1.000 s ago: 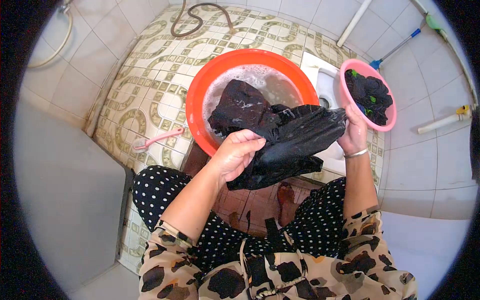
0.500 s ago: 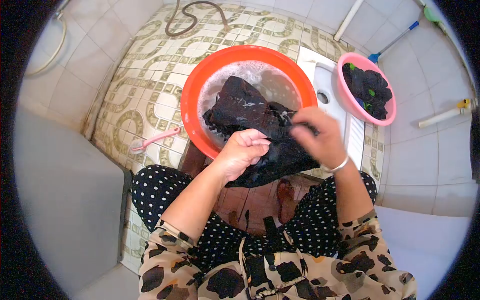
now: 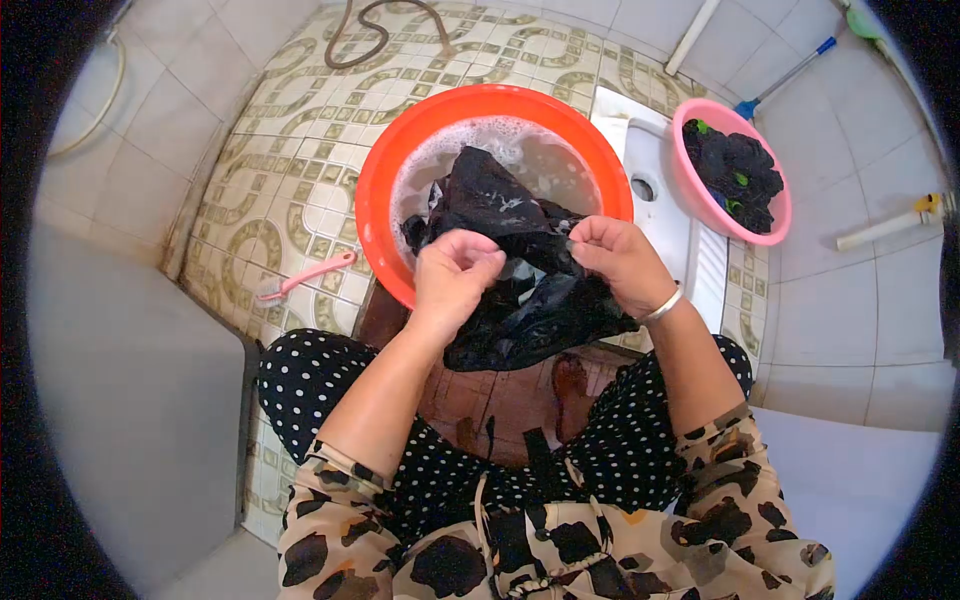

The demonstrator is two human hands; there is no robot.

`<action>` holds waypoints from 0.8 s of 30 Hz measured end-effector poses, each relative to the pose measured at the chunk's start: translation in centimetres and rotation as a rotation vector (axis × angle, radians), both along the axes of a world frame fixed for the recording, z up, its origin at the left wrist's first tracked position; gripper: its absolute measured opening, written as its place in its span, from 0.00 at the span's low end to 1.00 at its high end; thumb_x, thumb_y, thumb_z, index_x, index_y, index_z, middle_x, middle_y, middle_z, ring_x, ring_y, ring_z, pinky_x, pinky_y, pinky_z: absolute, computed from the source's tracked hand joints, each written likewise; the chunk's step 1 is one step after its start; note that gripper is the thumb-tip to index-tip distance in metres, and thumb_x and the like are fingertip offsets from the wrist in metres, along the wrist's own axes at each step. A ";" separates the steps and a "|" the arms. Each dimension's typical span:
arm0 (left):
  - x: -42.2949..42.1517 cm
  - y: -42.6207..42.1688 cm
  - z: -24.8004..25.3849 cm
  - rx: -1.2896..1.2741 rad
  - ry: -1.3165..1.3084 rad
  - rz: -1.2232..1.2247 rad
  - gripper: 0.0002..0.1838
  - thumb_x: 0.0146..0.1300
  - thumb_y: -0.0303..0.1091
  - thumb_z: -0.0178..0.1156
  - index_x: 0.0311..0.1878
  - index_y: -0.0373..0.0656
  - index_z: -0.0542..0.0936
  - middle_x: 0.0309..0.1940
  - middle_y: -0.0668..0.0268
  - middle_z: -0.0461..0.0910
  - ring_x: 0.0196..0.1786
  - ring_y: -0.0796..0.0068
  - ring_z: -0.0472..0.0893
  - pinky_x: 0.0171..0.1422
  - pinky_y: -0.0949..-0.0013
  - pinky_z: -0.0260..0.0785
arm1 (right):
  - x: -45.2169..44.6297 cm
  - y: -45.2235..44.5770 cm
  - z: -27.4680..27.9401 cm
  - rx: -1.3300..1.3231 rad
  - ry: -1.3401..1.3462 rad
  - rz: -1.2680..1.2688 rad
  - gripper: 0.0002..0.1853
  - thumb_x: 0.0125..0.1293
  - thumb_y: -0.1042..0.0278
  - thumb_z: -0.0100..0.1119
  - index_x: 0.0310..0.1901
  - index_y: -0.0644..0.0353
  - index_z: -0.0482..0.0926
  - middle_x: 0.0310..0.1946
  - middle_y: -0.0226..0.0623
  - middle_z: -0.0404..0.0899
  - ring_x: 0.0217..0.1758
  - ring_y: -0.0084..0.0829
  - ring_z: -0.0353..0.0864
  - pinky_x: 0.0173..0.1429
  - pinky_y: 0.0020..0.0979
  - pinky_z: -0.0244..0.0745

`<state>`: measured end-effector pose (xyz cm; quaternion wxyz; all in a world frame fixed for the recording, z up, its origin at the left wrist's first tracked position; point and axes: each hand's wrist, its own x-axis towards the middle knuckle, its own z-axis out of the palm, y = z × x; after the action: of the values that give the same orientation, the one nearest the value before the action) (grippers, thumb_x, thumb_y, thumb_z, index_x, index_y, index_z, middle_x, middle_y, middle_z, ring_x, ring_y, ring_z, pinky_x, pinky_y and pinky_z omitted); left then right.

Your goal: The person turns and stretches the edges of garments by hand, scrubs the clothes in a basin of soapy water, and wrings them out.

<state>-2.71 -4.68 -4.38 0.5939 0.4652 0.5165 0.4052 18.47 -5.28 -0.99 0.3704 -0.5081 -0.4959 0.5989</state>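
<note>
Nearest are loose black trousers with white polka dots, knees apart. Beyond them the left hand is partly closed, thumb and forefinger nearly together on the edge of a thin, wet, black cloth. The right hand, below a smooth silver-coloured bangle, pinches the cloth's other side between thumb and bent fingers. The creased, glossy cloth lies between and below both hands, its far folds inside a round, orange-red basin of foamy, cloudy water, its near part hanging over the rim. To the left, a pink-handled brush lies on patterned tiles. Right of the basin is a white squat toilet, then a pink basin with crumpled dark cloths. Farthest, a brown hose curves across the floor.
</note>
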 end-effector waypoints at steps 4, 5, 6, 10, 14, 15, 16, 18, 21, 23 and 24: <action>-0.7 0.5 -0.4 0.574 0.706 0.175 0.20 0.40 0.27 0.69 0.38 0.39 0.71 0.35 0.62 0.72 0.39 0.68 0.73 0.37 0.71 0.70 | 0.1 -0.1 0.2 0.020 0.070 0.048 0.05 0.56 0.70 0.57 0.32 0.59 0.73 0.24 0.20 0.69 0.26 0.13 0.64 0.32 0.16 0.60; -1.0 0.7 -0.7 0.626 0.816 0.114 0.25 0.37 0.28 0.70 0.41 0.39 0.70 0.38 0.58 0.70 0.43 0.62 0.71 0.43 0.67 0.68 | 0.2 -0.1 0.2 0.009 0.090 0.053 0.05 0.56 0.70 0.58 0.32 0.59 0.73 0.24 0.20 0.69 0.26 0.13 0.65 0.32 0.15 0.60; -1.0 0.6 -0.8 0.627 0.817 0.118 0.25 0.37 0.28 0.70 0.41 0.39 0.70 0.38 0.58 0.70 0.43 0.62 0.71 0.43 0.67 0.68 | 0.2 -0.1 0.1 -0.001 0.109 0.059 0.06 0.56 0.69 0.59 0.32 0.60 0.73 0.24 0.20 0.70 0.26 0.13 0.65 0.32 0.15 0.60; -1.2 1.0 -2.2 0.756 0.877 0.121 0.25 0.36 0.29 0.70 0.41 0.39 0.71 0.37 0.57 0.69 0.44 0.56 0.69 0.50 0.62 0.63 | 0.1 -0.2 0.3 0.016 0.132 0.068 0.03 0.56 0.72 0.56 0.31 0.59 0.73 0.25 0.21 0.70 0.27 0.14 0.66 0.33 0.17 0.62; -1.0 0.9 -1.2 0.742 0.808 0.095 0.26 0.34 0.30 0.71 0.40 0.39 0.71 0.39 0.56 0.67 0.46 0.54 0.67 0.52 0.59 0.62 | 0.4 -0.3 0.7 0.016 0.136 0.123 0.03 0.56 0.72 0.56 0.31 0.59 0.73 0.25 0.20 0.70 0.28 0.13 0.66 0.33 0.16 0.62; -0.7 0.7 -0.8 0.778 0.840 0.112 0.29 0.34 0.31 0.72 0.41 0.38 0.69 0.40 0.55 0.67 0.47 0.54 0.68 0.52 0.59 0.61 | 0.4 -0.3 0.7 0.025 0.134 0.132 0.03 0.56 0.72 0.56 0.31 0.59 0.73 0.25 0.19 0.70 0.28 0.13 0.66 0.34 0.16 0.62; -0.4 0.7 -0.8 0.777 0.840 0.114 0.29 0.34 0.31 0.72 0.41 0.38 0.69 0.40 0.55 0.67 0.47 0.54 0.68 0.52 0.59 0.61 | 0.4 -0.3 0.8 0.025 0.134 0.134 0.03 0.56 0.72 0.56 0.31 0.59 0.73 0.25 0.19 0.70 0.28 0.13 0.66 0.34 0.16 0.62; 0.0 0.5 -0.8 0.780 0.831 0.178 0.30 0.32 0.31 0.73 0.41 0.39 0.68 0.40 0.55 0.67 0.47 0.53 0.67 0.52 0.59 0.61 | 0.2 -0.4 0.9 0.009 0.118 0.205 0.03 0.56 0.73 0.57 0.31 0.59 0.73 0.25 0.19 0.69 0.28 0.12 0.66 0.34 0.16 0.62; 0.1 1.2 -1.3 0.817 0.838 0.197 0.21 0.40 0.28 0.67 0.39 0.39 0.70 0.40 0.55 0.68 0.47 0.54 0.68 0.52 0.58 0.61 | 0.3 -0.3 1.0 0.025 0.083 0.272 0.03 0.56 0.73 0.57 0.31 0.59 0.73 0.25 0.18 0.69 0.28 0.12 0.66 0.33 0.16 0.62; 0.3 1.4 -1.6 0.840 0.834 0.198 0.09 0.49 0.23 0.58 0.35 0.38 0.72 0.40 0.55 0.70 0.47 0.55 0.70 0.52 0.59 0.62 | 1.0 -0.2 0.8 0.024 0.121 0.218 0.06 0.55 0.71 0.60 0.32 0.59 0.74 0.26 0.18 0.70 0.28 0.11 0.66 0.33 0.15 0.61; 0.3 1.5 -1.4 0.842 0.832 0.198 0.09 0.49 0.23 0.58 0.35 0.38 0.72 0.40 0.55 0.70 0.47 0.55 0.70 0.52 0.59 0.62 | 1.5 -0.2 0.7 0.022 0.164 0.158 0.09 0.54 0.69 0.63 0.34 0.59 0.74 0.27 0.19 0.70 0.27 0.11 0.66 0.32 0.14 0.60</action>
<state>-2.45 -3.15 -5.79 0.0660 0.7298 0.5414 0.4122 19.95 -5.44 -0.25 0.3666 -0.4127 -0.5090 0.6604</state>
